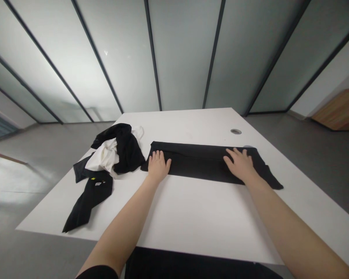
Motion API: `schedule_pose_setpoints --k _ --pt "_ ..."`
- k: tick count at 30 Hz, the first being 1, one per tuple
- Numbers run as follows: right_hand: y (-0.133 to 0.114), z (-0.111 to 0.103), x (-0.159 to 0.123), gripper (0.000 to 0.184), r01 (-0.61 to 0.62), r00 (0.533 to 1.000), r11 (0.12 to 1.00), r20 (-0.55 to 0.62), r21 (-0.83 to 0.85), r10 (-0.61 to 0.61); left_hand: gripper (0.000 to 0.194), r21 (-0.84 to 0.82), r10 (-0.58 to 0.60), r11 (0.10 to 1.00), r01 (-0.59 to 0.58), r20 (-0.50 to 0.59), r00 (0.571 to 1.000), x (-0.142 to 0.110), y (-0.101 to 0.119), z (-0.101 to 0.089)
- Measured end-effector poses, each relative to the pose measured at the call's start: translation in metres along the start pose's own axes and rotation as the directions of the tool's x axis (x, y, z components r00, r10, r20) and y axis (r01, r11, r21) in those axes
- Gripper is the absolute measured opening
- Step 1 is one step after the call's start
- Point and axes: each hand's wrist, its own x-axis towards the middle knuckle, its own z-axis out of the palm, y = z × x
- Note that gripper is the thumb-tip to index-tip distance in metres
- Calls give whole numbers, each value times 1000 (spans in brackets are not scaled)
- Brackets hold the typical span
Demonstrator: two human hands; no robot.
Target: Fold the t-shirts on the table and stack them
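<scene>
"Two heaps of clothes lie at my left side. What do you see there?"

"Far left is a black garment (88,199) with a small yellow label. Touching it is a black and white bundle of clothes (118,149), both on the white table (192,124)."

"And your hands?"

"My left hand (159,166) lies on the left end of a long folded black cloth (200,162), just right of the bundle. The fingers are open and flat, they do not grip. My right hand (241,164) is also open, pressing on the right part, near a loose corner (272,179)."

"How will this cloth handle?"

"I judge it light and soft, so it can slip and sag. The best hold is along the folded edge, at both ends."
</scene>
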Motion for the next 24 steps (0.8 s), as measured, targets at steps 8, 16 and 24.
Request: schedule_pose_setpoints --k 8,16,24 --pt "-44 14 -16 65 388 893 921 231 42 -386 63 -120 294 952 -282 94 951 -2 11 -3" --pt "-18 11 -3 71 146 965 985 230 -90 -122 72 -11 -4 1000 4 15 1000 -6 13 2" --pt "-1 8 1 75 -22 983 992 177 -122 43 79 16 -183 983 184 -49 982 0 -18 7"
